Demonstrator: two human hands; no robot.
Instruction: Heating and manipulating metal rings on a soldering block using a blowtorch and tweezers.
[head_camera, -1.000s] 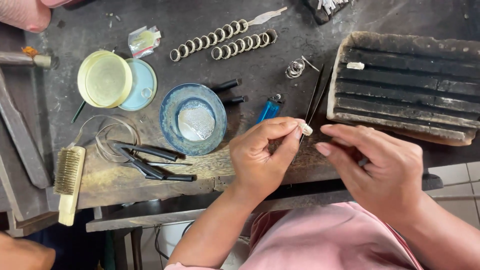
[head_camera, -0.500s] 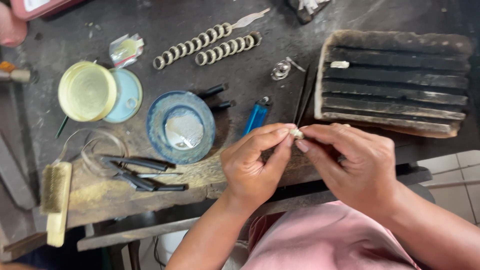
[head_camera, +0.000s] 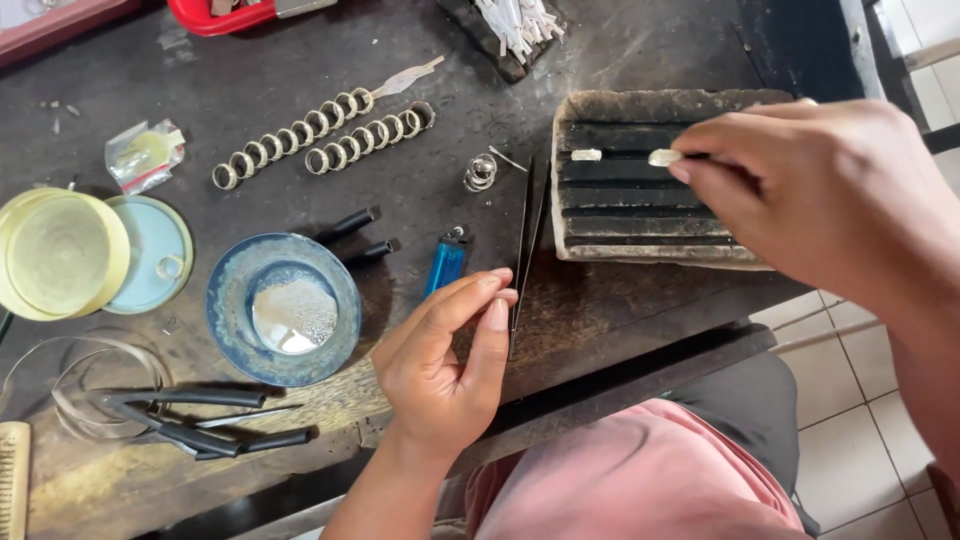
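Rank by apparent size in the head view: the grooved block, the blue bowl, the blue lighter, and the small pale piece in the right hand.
1. Grooved block
2. Blue bowl, clearly smaller in area
3. Blue lighter
4. Small pale piece, pinched by the right hand

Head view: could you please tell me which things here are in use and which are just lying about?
In use: right hand, small silver piece, grooved block, left hand.
Lying about: blue lighter, tweezers, ring rows, blue dish, pliers.
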